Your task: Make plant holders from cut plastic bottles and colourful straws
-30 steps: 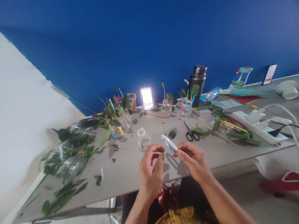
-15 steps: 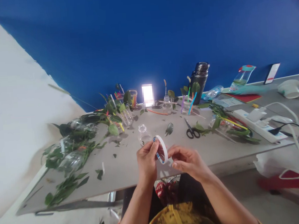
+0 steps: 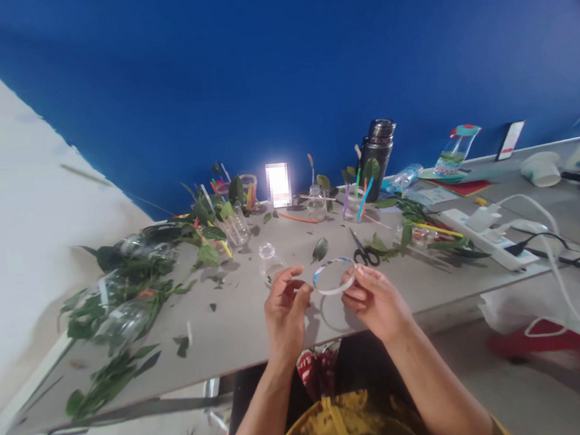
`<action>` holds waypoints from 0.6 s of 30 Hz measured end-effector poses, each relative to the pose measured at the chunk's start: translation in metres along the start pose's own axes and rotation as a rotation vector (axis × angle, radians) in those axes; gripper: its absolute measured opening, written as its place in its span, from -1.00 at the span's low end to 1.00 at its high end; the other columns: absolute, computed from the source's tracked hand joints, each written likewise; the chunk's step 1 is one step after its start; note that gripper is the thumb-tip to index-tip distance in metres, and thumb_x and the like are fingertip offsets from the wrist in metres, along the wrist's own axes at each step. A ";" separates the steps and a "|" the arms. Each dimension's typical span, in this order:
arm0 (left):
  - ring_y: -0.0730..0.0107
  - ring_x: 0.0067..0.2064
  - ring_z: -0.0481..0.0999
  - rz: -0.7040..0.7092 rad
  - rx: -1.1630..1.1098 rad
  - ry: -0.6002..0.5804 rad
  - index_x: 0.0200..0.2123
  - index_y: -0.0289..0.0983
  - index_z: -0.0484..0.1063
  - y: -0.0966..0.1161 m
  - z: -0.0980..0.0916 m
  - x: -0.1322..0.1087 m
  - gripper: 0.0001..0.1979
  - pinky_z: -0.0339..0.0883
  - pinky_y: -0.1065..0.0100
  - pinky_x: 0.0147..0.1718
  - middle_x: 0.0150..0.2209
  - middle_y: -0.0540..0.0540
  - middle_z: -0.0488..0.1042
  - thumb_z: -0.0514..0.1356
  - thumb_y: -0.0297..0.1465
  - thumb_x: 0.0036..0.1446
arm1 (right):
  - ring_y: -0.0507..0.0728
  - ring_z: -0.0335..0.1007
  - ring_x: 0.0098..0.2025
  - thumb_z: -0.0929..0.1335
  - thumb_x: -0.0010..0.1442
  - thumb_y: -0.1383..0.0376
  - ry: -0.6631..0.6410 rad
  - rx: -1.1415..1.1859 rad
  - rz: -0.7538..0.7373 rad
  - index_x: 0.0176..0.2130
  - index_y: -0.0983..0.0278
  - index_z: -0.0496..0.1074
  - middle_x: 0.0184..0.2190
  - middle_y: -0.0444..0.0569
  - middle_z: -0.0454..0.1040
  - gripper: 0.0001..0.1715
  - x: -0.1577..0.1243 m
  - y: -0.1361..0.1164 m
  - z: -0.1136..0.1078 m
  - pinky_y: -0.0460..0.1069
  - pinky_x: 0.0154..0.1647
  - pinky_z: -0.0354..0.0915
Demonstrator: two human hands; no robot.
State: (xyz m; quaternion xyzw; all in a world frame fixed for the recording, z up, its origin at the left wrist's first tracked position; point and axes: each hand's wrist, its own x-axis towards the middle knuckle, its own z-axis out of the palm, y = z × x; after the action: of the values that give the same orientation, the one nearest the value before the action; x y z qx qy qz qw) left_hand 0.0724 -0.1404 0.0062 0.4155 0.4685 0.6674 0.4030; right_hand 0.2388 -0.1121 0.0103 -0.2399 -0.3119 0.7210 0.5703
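A white tape roll [image 3: 334, 276] with blue marks hangs over the grey table [image 3: 238, 327], lying nearly flat. My right hand [image 3: 378, 301] pinches its right rim. My left hand [image 3: 285, 308] is beside its left edge, thumb and fingers pinched together, seemingly at the tape's loose end, which is too thin to make out. A small clear glass jar [image 3: 268, 262] stands just beyond my left hand. A single dark leaf [image 3: 320, 248] and black scissors [image 3: 364, 252] lie behind the roll.
Leafy stems and clear bottles [image 3: 126, 288] crowd the table's left side. Jars with coloured straws [image 3: 230, 212], a bright phone screen [image 3: 278, 184] and a dark flask [image 3: 378, 155] line the back. A white power strip [image 3: 484, 230] with cables lies at right.
The tape roll passed from my right hand to both hands, then turned from upright to nearly flat. My hands drew slightly apart. The view shifted a little to the right.
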 end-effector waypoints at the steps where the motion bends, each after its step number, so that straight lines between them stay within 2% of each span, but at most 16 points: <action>1: 0.40 -0.25 0.55 0.068 0.068 -0.033 -0.10 -0.24 0.63 0.003 0.000 -0.002 -0.69 0.41 0.41 -0.33 0.03 -0.21 0.57 0.41 -0.24 0.12 | -0.10 -0.10 -0.58 0.62 0.05 0.10 0.003 0.013 0.011 -0.48 0.28 0.39 -0.52 -0.20 0.28 -0.53 0.001 0.000 0.000 -0.20 -0.64 0.00; 3: 0.35 -0.21 0.54 0.130 0.170 -0.166 -0.16 -0.24 0.66 0.010 0.000 -0.007 -0.77 0.42 0.38 -0.27 0.00 -0.22 0.57 0.35 -0.24 0.20 | -0.09 -0.14 -0.58 0.62 0.05 0.10 0.020 0.034 0.032 -0.47 0.27 0.40 -0.54 -0.21 0.25 -0.55 0.002 0.001 0.002 -0.20 -0.65 0.00; 6: 0.38 -0.33 0.47 0.093 0.201 -0.295 -0.32 -0.26 0.63 0.013 0.002 -0.011 -0.79 0.34 0.39 -0.32 -0.32 -0.11 0.55 0.31 -0.24 0.24 | -0.08 -0.18 -0.57 0.62 0.03 0.10 0.064 0.073 0.055 -0.46 0.28 0.46 -0.56 -0.22 0.22 -0.59 0.002 0.004 0.005 -0.20 -0.66 -0.05; 10: 0.47 -0.49 0.27 -0.024 0.150 -0.260 -0.45 -0.26 0.52 0.011 0.006 -0.010 -0.69 0.17 0.43 -0.47 -0.54 0.02 0.36 0.34 -0.15 0.18 | -0.07 -0.08 -0.56 0.59 0.10 0.06 0.049 0.004 0.037 -0.36 0.29 0.57 -0.53 -0.17 0.30 -0.64 -0.002 0.006 0.010 -0.18 -0.64 -0.03; 13: 0.48 -0.49 0.23 -0.053 0.126 -0.241 -0.49 -0.26 0.48 0.010 0.007 -0.008 -0.62 0.15 0.43 -0.47 -0.56 0.03 0.34 0.36 -0.08 0.12 | -0.04 0.01 -0.54 0.58 0.10 0.05 0.014 -0.107 0.007 -0.29 0.29 0.63 -0.55 -0.16 0.31 -0.64 -0.006 0.007 0.013 -0.14 -0.60 0.02; 18: 0.49 -0.50 0.18 -0.099 0.137 -0.191 -0.57 -0.26 0.38 0.011 0.009 -0.007 -0.54 0.11 0.43 -0.47 -0.59 0.06 0.27 0.39 -0.03 0.04 | -0.06 0.03 -0.55 0.63 -0.01 0.05 0.025 -0.168 0.006 -0.31 0.30 0.65 -0.56 -0.14 0.37 -0.60 -0.007 0.010 0.016 -0.12 -0.56 -0.02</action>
State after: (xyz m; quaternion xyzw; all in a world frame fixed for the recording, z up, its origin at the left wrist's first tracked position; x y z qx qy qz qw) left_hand 0.0810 -0.1468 0.0177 0.4803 0.4925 0.5704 0.4489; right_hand 0.2230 -0.1237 0.0141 -0.2971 -0.3634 0.6910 0.5498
